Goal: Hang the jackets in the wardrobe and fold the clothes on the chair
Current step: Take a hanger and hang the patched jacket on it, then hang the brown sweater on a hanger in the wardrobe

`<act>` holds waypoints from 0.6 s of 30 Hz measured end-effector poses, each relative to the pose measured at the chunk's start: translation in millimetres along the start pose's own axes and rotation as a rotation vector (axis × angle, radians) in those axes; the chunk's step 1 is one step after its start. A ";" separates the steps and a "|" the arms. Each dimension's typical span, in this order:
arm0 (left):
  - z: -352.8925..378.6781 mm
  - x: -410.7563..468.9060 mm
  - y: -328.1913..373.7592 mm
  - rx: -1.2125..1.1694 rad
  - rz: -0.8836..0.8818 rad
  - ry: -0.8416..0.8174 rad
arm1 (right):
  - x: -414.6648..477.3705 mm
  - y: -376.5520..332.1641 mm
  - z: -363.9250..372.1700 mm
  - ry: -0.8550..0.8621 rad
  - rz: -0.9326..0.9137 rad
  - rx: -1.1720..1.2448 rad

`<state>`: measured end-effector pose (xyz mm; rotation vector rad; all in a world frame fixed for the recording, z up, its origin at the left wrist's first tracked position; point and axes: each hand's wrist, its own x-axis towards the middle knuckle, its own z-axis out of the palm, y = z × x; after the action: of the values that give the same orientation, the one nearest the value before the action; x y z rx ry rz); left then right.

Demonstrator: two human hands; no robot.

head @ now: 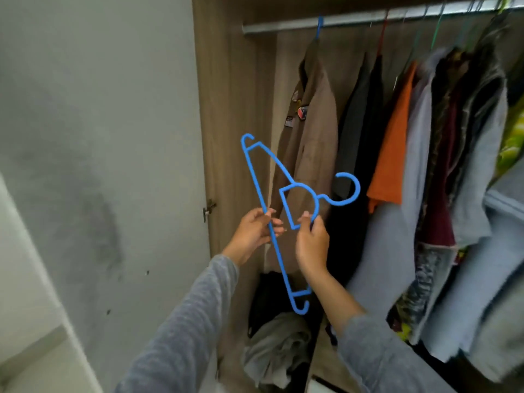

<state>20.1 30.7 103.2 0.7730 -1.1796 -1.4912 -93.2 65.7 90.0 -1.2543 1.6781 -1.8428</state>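
Both hands hold an empty blue hanger (pixel 265 211) upended before the wardrobe's rail (pixel 368 17): left hand (pixel 255 231) fingers clamp its long bar, right hand (pixel 312 242) pinches the inner loop. The hook (pixel 347 188) points toward the brown jacket (pixel 312 131) and may snag it; no unhung jacket shows, seemingly.

A grey wall (pixel 99 123) fills the left side, darkly stained and pocked with small holes towards its lower part. At the bottom left corner, a pale slanted surface (pixel 31 321) crosses in front of the wall; what it belongs to cannot be told.
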 end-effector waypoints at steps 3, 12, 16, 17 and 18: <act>-16.2 -40.6 7.0 -0.085 0.014 0.111 | -39.0 -6.0 -5.1 -0.045 -0.054 -0.069; -69.1 -155.8 45.8 -0.063 0.203 0.438 | -149.4 -10.4 2.5 -0.114 -0.059 -0.074; -96.0 -215.4 56.4 -0.025 0.235 0.506 | -205.5 -31.3 13.0 -0.118 -0.099 -0.073; -103.8 -231.1 60.4 -0.032 0.242 0.524 | -221.0 -37.0 15.4 -0.122 -0.117 -0.073; -115.3 -250.5 64.5 -0.036 0.254 0.543 | -240.5 -43.9 19.1 -0.131 -0.126 -0.064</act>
<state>210.1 240.6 101.3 0.8950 -0.7992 -1.0016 66.3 245.1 40.1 -1.5041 1.6335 -1.7466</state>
